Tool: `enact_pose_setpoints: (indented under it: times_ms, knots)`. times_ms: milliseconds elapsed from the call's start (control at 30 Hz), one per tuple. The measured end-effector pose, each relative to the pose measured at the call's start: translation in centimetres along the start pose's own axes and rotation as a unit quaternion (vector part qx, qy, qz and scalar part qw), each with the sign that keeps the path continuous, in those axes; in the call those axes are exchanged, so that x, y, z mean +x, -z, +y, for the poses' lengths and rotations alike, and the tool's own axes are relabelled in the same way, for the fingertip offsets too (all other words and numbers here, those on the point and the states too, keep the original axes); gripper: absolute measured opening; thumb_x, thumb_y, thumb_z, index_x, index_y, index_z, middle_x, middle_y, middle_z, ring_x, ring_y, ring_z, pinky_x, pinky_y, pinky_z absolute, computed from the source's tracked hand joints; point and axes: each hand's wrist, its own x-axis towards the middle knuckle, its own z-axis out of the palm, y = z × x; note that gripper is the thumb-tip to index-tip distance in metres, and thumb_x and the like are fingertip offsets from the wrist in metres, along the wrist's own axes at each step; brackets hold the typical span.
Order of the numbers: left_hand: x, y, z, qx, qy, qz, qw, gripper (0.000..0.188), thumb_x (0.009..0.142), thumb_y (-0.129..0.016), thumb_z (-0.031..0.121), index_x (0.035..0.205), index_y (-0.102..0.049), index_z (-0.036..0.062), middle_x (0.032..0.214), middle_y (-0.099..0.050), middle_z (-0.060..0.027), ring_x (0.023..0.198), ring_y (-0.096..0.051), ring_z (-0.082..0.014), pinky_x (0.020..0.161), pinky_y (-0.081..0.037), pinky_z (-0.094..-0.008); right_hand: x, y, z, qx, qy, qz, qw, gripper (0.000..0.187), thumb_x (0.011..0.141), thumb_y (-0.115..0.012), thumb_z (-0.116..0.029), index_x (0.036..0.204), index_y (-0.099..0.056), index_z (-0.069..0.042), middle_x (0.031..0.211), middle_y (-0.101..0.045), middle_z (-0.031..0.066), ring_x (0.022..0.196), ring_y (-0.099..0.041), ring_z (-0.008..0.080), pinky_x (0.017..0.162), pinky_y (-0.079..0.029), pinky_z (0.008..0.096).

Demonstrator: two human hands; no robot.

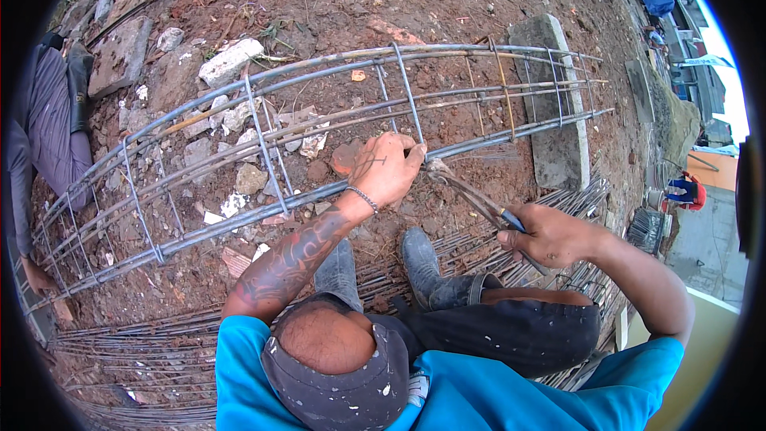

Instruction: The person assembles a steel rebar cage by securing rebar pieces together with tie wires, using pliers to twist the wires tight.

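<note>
A long cage of steel rebar [343, 189], with square stirrups along it, stretches across the view above the ground. My left hand [387, 166] is closed over its near lower bar, beside the foot of a stirrup [408, 96]. Whether tie wire is between the fingers is hidden. In my right hand [550, 235] are the handles of metal end-cutting pincers [479, 198], one handle with a blue part. The pincers' jaws meet the near bar at the stirrup's corner, just right of my left fingertips.
A concrete block [562, 148] lies under the cage's right end. At the far left, another person's hand [38, 278] is at the cage's end. Loose rebar [144, 359] covers the near ground below my boots [427, 271]. Rubble and a white stone [231, 62] lie beyond.
</note>
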Motion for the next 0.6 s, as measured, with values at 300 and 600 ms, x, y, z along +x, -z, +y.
enact_pose_setpoints:
  times_ms: [300, 600]
  knots:
    - [-2.0, -3.0, 6.1, -0.016, -0.467, 0.035, 0.883, 0.044, 0.067, -0.073, 0.025, 0.103, -0.061, 0.0019, 0.105, -0.058, -0.0162, 0.099, -0.059, -0.0303, 0.082, -0.047, -0.0428, 0.5, -4.0, 1.8, -0.375, 0.004, 0.276, 0.885, 0.016, 0.087, -0.047, -0.006, 0.097, -0.047, 0.006, 0.082, -0.062, 0.0238, 0.071, -0.067, 0.0372, 0.06, -0.055, 0.043]
    - [-0.9, -8.1, 2.9, 0.018, -0.457, 0.153, 0.876, 0.02, 0.07, -0.069, 0.019, 0.078, -0.058, 0.0048, 0.07, -0.062, -0.0062, 0.067, -0.064, -0.0247, 0.059, -0.05, -0.0372, -1.4, -1.5, -1.3, 0.375, -0.012, -0.044, 0.926, 0.052, 0.089, -0.065, -0.025, 0.121, -0.039, 0.007, 0.084, -0.061, 0.0105, 0.07, -0.063, 0.0152, 0.058, -0.053, 0.0301]
